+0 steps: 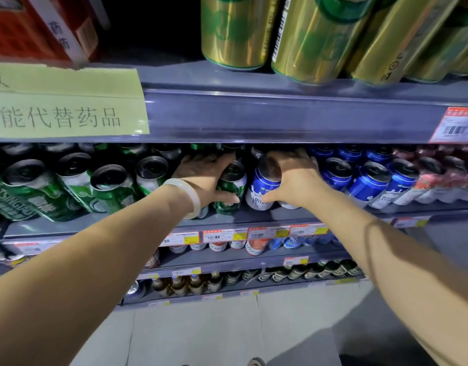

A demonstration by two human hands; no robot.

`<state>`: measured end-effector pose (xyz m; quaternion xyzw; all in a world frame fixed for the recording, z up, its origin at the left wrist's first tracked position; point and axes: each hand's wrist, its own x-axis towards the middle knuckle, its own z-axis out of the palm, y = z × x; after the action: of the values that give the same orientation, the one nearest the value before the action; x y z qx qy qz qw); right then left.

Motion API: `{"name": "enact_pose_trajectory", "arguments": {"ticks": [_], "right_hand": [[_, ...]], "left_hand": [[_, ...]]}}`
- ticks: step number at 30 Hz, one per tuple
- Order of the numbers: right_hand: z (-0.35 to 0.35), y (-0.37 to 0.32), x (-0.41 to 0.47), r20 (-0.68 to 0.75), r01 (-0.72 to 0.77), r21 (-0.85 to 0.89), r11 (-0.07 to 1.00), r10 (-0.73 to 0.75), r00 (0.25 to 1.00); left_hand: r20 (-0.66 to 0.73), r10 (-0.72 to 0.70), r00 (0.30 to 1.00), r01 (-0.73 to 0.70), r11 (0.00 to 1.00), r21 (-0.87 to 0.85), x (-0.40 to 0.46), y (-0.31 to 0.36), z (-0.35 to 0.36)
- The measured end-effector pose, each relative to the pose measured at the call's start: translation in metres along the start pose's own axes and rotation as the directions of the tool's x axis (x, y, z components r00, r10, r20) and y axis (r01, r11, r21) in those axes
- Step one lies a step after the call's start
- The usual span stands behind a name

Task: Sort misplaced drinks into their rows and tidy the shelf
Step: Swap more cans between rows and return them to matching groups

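Note:
Both my hands reach into the middle shelf (254, 216) of a drinks rack. My left hand (204, 178), with a pale bangle on the wrist, is wrapped around a dark green can (231, 187) at the right end of the green rows. My right hand (293, 178) grips a blue and white can (263, 186) at the left end of the blue rows. The two held cans stand side by side, slightly apart, near the shelf's front edge. Green and white cans (109, 186) fill the shelf to the left, blue cans (367, 183) to the right.
Red shrink-wrapped cans (444, 178) sit at the far right. Gold cans (314, 38) stand on the upper shelf, whose rail carries a yellow handwritten sign (64, 101). Lower shelves hold more cans and brown bottles (190, 283). Price tags (227, 236) line the edges. Pale floor tiles lie below.

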<state>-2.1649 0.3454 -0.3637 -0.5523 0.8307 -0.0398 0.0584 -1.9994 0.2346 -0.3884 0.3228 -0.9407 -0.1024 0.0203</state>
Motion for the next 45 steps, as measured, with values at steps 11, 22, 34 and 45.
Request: {"name": "enact_pose_trajectory", "arguments": {"ticks": [11,22,34,45], "right_hand": [[0.007,0.006,0.015,0.057,-0.035,-0.116,0.993,0.041,0.997],[-0.007,-0.008,-0.003,0.004,-0.126,-0.118,0.985,0.128,0.992],[0.003,-0.114,-0.023,-0.137,0.186,0.243,0.952,-0.156,0.978],[0.025,-0.198,0.026,0.14,0.18,0.095,0.979,-0.192,0.971]], "left_hand": [[-0.083,-0.049,0.995,0.054,0.997,0.061,0.004,0.01,0.008],[-0.212,0.068,0.975,-0.028,0.982,0.186,-0.016,0.003,0.003],[-0.286,-0.146,0.947,0.21,0.955,0.208,-0.111,-0.095,-0.032],[-0.157,-0.319,0.935,0.341,0.928,0.148,-0.126,-0.137,-0.032]]}}
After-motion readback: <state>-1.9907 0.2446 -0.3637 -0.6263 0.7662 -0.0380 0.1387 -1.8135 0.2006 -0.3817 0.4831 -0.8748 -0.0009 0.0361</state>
